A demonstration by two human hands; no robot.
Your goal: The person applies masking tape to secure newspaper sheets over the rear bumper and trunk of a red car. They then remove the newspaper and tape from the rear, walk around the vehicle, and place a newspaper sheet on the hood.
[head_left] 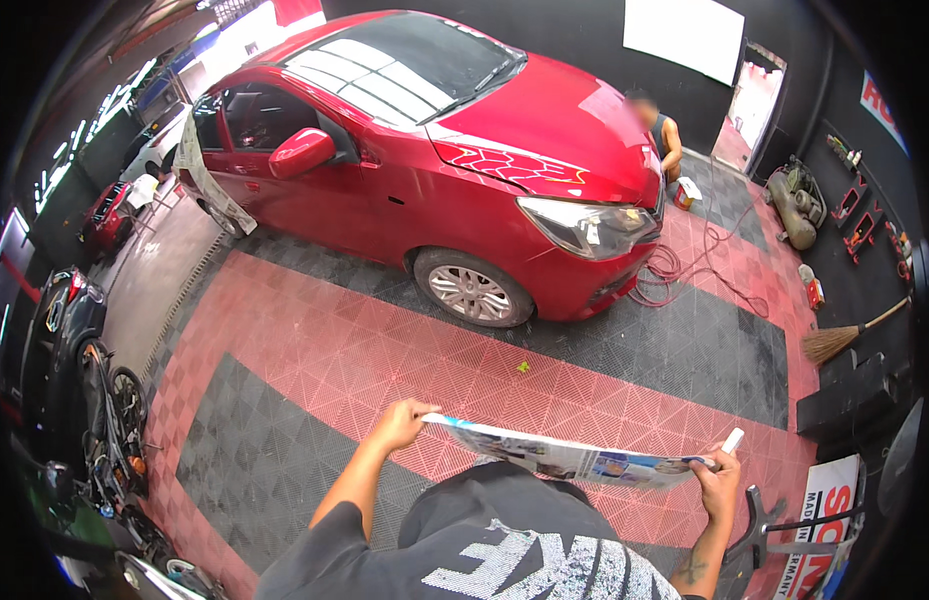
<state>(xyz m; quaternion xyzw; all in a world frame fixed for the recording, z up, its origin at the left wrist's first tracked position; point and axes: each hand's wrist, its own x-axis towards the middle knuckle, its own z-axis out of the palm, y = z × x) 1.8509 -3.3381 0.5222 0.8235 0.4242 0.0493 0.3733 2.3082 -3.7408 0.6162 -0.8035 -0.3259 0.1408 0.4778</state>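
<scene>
A printed newspaper sheet [564, 458] is stretched across in front of my body, its long edge facing away from me. My left hand [400, 423] pinches its left end, thumb and fingers closed on the paper. At the other end my right hand [719, 480] grips the sheet. A short white piece [732, 440] sticks up beside the right fingers; I cannot tell what it is. Beyond the paper stands a red car [384, 200], apart from both hands. More newspaper [206, 175] hangs down the car's side near its rear door.
Another person [668, 140] is low at the car's front, by a small tub [687, 193]. A red hose [674, 285] coils on the tiled floor [364, 340]. To the right are an air compressor [796, 208] and a broom [834, 343]; a motorcycle [109, 430] stands left.
</scene>
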